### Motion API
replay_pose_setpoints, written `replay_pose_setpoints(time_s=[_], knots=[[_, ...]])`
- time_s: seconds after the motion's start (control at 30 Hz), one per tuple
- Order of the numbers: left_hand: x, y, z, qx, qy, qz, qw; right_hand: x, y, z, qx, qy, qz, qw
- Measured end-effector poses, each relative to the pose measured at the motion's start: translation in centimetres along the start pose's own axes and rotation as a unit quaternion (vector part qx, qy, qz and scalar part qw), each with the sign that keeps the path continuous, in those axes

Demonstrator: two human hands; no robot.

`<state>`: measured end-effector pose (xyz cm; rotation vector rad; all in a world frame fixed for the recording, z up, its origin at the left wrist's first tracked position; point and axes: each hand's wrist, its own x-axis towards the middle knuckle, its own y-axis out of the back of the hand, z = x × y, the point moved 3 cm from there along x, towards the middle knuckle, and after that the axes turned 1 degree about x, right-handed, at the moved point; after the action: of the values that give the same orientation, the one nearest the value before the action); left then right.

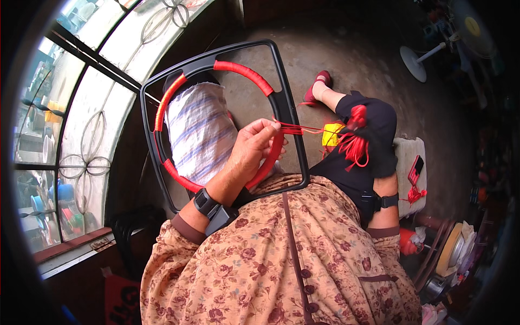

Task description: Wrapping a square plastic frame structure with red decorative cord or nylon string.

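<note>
We saw our left hand (250,153) nearest, closed over the lower right of the red-wound ring (173,97) inside the black frame (290,108), fingers pinching the red cord (298,129) against it. The frame stood propped on our lap, in front of a striped sack (200,132). The cord ran right to a red bundle (355,143) on our knee; our right hand was hidden there, so we could not tell its grip. Farther out stood a white fan (420,57)
</note>
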<state>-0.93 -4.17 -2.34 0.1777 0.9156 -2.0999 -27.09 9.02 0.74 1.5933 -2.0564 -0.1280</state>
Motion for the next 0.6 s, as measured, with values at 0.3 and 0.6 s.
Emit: replay_pose_setpoints(time_s=[0.3,0.6], knots=[[-0.2,0.2,-0.1,-0.015,-0.006,0.018,1.000,-1.5,7.2,7.1,0.385,-0.229,0.331,0.830],[-0.2,-0.9,0.3,-0.008,-0.067,0.032,0.997,3.4,-8.9,-0.9,-0.010,-0.115,-0.198,0.973]])
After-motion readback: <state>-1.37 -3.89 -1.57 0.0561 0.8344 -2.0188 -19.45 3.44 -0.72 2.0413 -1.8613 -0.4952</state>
